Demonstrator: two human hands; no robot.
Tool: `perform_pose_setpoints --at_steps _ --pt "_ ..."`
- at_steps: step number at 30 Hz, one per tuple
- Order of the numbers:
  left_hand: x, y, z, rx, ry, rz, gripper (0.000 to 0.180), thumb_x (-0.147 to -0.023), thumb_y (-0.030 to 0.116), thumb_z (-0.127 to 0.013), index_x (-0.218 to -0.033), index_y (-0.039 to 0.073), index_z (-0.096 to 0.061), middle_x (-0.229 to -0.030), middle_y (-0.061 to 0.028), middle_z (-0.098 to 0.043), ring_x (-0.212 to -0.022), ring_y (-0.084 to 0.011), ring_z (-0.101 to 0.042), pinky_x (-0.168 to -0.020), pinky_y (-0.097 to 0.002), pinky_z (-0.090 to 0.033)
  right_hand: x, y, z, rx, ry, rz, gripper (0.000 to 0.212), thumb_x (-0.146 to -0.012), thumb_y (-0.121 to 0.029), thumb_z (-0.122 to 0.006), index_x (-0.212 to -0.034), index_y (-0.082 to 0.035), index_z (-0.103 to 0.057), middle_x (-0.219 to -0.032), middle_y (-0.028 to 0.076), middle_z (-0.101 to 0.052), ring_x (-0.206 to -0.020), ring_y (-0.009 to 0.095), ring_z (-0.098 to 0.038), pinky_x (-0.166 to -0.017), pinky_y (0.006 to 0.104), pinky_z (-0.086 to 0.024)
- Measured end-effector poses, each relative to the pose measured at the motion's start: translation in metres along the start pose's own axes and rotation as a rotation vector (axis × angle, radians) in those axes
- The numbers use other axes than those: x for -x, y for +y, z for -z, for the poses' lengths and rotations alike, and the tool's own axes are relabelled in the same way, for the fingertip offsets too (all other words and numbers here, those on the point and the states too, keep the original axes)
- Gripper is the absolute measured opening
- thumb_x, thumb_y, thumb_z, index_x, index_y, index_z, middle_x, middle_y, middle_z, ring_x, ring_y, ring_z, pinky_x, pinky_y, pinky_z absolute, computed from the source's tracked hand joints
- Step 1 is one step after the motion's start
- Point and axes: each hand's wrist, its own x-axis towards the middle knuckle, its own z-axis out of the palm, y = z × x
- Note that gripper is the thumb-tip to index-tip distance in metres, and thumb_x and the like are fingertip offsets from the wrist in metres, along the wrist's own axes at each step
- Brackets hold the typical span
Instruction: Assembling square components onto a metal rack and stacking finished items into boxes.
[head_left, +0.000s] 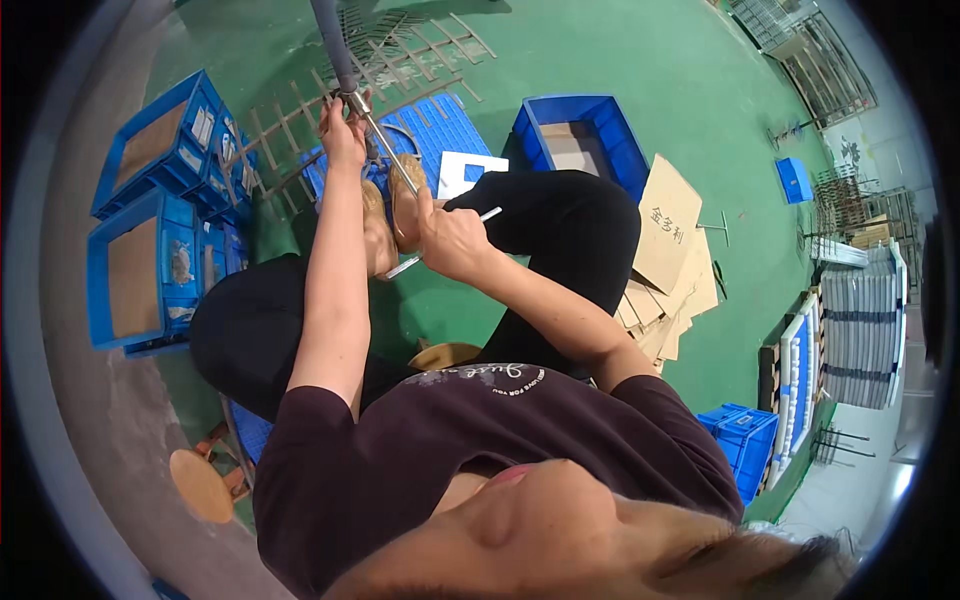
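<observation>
A grey pole (333,45) comes down from the top edge and ends in a shiny metal collar (356,103). My left hand (345,138) is closed around the collar's lower left side, its fingertips partly hidden. Wrapped round the crossbar of a T-handle wrench (385,143) is my right hand (456,240), index finger stretched along the shaft. The wrench's thin shaft slants up from that hand to the collar, and whether its tip sits inside the collar cannot be made out. Both crossbar ends stick out beside the right fist.
Beneath the pole lie a blue slatted pallet (440,125) and a metal rack (440,50). Blue bins (150,150) stand stacked at left, another blue bin (585,105) ahead. Flat cardboard sheets (668,225) lie right of my knee. Behind me is a round wooden stool (200,485).
</observation>
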Motion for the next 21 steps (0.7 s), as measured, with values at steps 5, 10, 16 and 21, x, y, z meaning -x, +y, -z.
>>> perform_pose_setpoints --at_steps 5,10,16,21 --pt "0.006 -0.004 -0.002 -0.007 0.056 -0.008 0.017 -0.088 0.013 -0.05 -0.102 0.007 -0.043 -0.098 -0.0104 -0.056 -0.091 -0.0338 -0.06 -0.075 -0.0387 -0.052 0.001 0.003 -0.005 -0.075 0.017 -0.027 0.05 -0.069 -0.011 -0.055 -0.108 0.01 -0.032 -0.058 0.017 -0.058 -0.049 0.034 -0.058 -0.043 0.0423 -0.044" --pt "0.002 -0.005 0.002 -0.031 0.057 0.012 0.018 -0.087 0.012 -0.05 -0.103 0.007 -0.043 -0.099 -0.0103 -0.056 -0.093 -0.0338 -0.06 -0.076 -0.0382 -0.052 0.0 0.003 -0.006 -0.113 0.004 -0.052 0.051 -0.07 -0.013 -0.056 -0.111 0.006 -0.031 -0.06 0.017 -0.059 -0.052 0.035 -0.058 -0.048 0.0459 -0.044" --pt "-0.001 -0.003 0.005 -0.02 0.015 0.005 0.022 -0.087 0.011 -0.05 -0.107 0.005 -0.045 -0.1 -0.0111 -0.056 -0.09 -0.0337 -0.061 -0.072 -0.0349 -0.053 0.001 0.002 -0.008 -0.256 -0.003 -0.067 0.061 -0.065 -0.012 -0.058 -0.116 0.007 -0.03 -0.06 0.02 -0.057 -0.056 0.038 -0.057 -0.053 0.0472 -0.044" --pt "0.005 -0.005 -0.003 0.001 0.056 -0.04 0.023 -0.086 0.011 -0.051 -0.108 0.005 -0.045 -0.098 -0.0127 -0.058 -0.083 -0.0308 -0.063 -0.049 -0.0216 -0.051 0.001 0.002 -0.012 -0.305 0.004 -0.096 0.069 -0.063 -0.013 -0.059 -0.12 0.008 -0.028 -0.059 0.021 -0.056 -0.057 0.038 -0.057 -0.055 0.047 -0.044"
